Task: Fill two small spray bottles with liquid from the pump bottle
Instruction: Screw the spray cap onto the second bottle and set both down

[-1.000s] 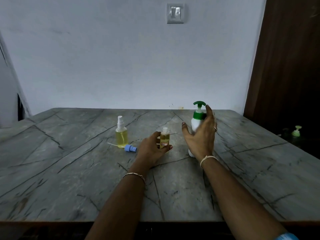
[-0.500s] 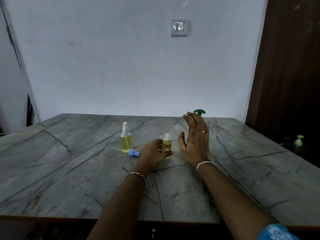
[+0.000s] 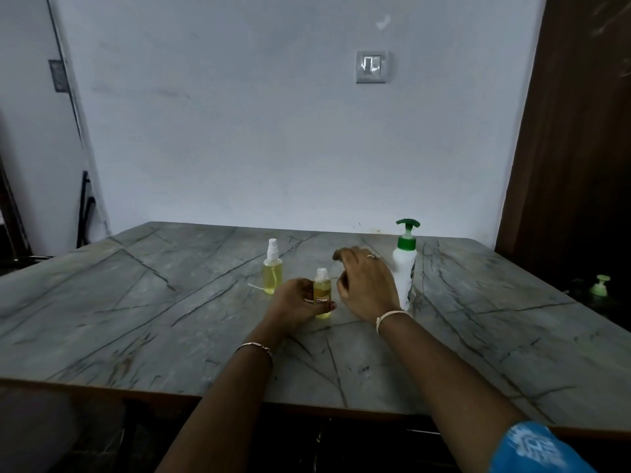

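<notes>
Head: btl in L hand

Pump bottle base partly behind right hand; label on small bottle unreadable.

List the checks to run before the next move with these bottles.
1. The uncapped small bottle is upright, with the left hand gripping it: ok.
2. Yellow liquid is inside it: ok.
3. The right hand is free and holds nothing: ok.
4. The pump bottle is upright beside that hand: ok.
5. The capped spray bottle is upright: ok.
6. A spray head is within reach: cannot tell; only a thin white tube shows.
</notes>
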The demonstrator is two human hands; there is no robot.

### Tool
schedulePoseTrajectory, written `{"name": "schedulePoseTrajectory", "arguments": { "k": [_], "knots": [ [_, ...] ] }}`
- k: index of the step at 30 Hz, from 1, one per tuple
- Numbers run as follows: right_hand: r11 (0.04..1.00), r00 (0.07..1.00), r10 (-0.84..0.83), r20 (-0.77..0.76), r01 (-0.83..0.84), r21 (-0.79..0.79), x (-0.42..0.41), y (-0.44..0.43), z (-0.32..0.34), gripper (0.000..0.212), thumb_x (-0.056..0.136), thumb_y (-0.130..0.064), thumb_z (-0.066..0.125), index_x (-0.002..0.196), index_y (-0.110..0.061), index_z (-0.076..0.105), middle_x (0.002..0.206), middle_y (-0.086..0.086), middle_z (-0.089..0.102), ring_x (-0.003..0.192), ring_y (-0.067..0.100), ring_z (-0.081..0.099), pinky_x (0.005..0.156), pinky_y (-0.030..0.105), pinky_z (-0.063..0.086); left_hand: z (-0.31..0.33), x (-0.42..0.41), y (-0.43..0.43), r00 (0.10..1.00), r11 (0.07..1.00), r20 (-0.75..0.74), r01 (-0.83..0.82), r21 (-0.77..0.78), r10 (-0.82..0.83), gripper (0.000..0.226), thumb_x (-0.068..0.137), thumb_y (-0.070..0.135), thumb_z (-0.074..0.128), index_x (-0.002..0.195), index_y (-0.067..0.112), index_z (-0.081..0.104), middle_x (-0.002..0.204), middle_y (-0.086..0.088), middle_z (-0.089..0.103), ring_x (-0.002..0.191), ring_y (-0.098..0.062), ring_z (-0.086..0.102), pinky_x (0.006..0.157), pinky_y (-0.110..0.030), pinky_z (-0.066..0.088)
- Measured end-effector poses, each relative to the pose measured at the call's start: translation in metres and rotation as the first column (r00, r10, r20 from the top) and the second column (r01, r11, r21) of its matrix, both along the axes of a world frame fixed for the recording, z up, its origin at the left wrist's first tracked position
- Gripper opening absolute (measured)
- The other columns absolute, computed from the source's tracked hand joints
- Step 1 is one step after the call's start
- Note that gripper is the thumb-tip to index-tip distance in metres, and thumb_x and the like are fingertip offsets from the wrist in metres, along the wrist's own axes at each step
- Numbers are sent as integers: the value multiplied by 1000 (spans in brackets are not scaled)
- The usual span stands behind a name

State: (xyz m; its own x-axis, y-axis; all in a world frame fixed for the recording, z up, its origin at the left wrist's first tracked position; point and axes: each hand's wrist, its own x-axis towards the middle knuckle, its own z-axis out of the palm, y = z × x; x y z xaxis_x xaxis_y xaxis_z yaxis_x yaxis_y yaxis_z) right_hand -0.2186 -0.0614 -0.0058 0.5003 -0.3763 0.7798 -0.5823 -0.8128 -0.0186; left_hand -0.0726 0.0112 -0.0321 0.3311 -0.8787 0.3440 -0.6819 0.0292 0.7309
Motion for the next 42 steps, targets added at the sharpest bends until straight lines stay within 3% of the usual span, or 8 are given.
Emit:
{"name": "schedulePoseTrajectory", "arguments": {
  "k": [4, 9, 22, 30, 33, 36, 40, 42],
  "knots": [
    [916, 995, 103, -3, -93, 389, 18, 7, -14, 28, 81, -18, 61, 109, -21, 57, 106, -1, 60, 100, 18, 55, 81, 32, 48, 3, 21, 23, 1000, 1000, 7, -18, -14, 18, 40, 63, 36, 85, 94, 18, 68, 87, 8, 70, 81, -4, 66, 73, -17, 51],
    [834, 992, 113, -58, -63, 548, 46, 8, -32, 37, 82, -29, 68, 117, -19, 61, 118, 1, 59, 111, 20, 53, 92, 35, 46, 3, 48, 44, 998, 997, 11, -63, -51, 64, 38, 60, 39, 87, 90, 20, 74, 79, 11, 72, 75, 6, 66, 68, -11, 51],
    [831, 997, 63, -33, -34, 555, 93, 9, -39, 35, 79, -43, 69, 111, -28, 67, 114, -1, 64, 104, 22, 59, 88, 37, 46, 7, 76, 59, 987, 989, 82, -137, -59, 142, 47, 60, 41, 86, 98, 20, 71, 83, 10, 70, 74, 4, 62, 60, 2, 40],
    [833, 1000, 22, 7, -22, 553, 84, 11, -35, 25, 85, -41, 65, 104, -26, 63, 104, -2, 68, 101, 21, 59, 87, 35, 42, 6, 72, 59, 988, 991, 88, -127, -33, 129, 51, 63, 41, 85, 106, 19, 68, 96, 6, 71, 80, -1, 62, 67, -6, 43],
    [801, 997, 58, 55, -79, 593, 70, 12, -29, 22, 81, -38, 70, 99, -26, 64, 98, -3, 68, 94, 18, 61, 86, 37, 47, 8, 68, 58, 986, 990, 82, -142, -6, 142, 53, 65, 39, 84, 109, 17, 66, 98, 4, 69, 84, -4, 60, 74, -16, 45],
    [730, 982, 108, 156, -185, 658, 53, 12, -20, 23, 76, -33, 78, 93, -25, 64, 89, -5, 67, 84, 14, 62, 76, 31, 53, 9, 63, 57, 986, 990, 91, -143, -3, 143, 55, 66, 40, 83, 112, 15, 65, 103, 3, 68, 88, -5, 59, 75, -17, 43],
    [705, 944, 109, 312, -295, 645, 33, 13, -11, 19, 76, -27, 79, 90, -26, 66, 73, -6, 64, 68, 9, 60, 56, 12, 43, 9, 47, 55, 985, 989, 96, -143, -22, 144, 50, 67, 40, 82, 108, 15, 66, 96, 6, 66, 88, -6, 60, 72, -15, 40],
    [698, 926, 99, 365, -326, 637, 26, 12, -9, 17, 77, -24, 78, 90, -25, 67, 72, -4, 65, 66, 10, 60, 54, 12, 41, 8, 39, 52, 986, 989, 86, -145, -21, 146, 50, 66, 41, 82, 106, 16, 67, 97, 3, 69, 90, -10, 62, 76, -19, 43]
  ]
}}
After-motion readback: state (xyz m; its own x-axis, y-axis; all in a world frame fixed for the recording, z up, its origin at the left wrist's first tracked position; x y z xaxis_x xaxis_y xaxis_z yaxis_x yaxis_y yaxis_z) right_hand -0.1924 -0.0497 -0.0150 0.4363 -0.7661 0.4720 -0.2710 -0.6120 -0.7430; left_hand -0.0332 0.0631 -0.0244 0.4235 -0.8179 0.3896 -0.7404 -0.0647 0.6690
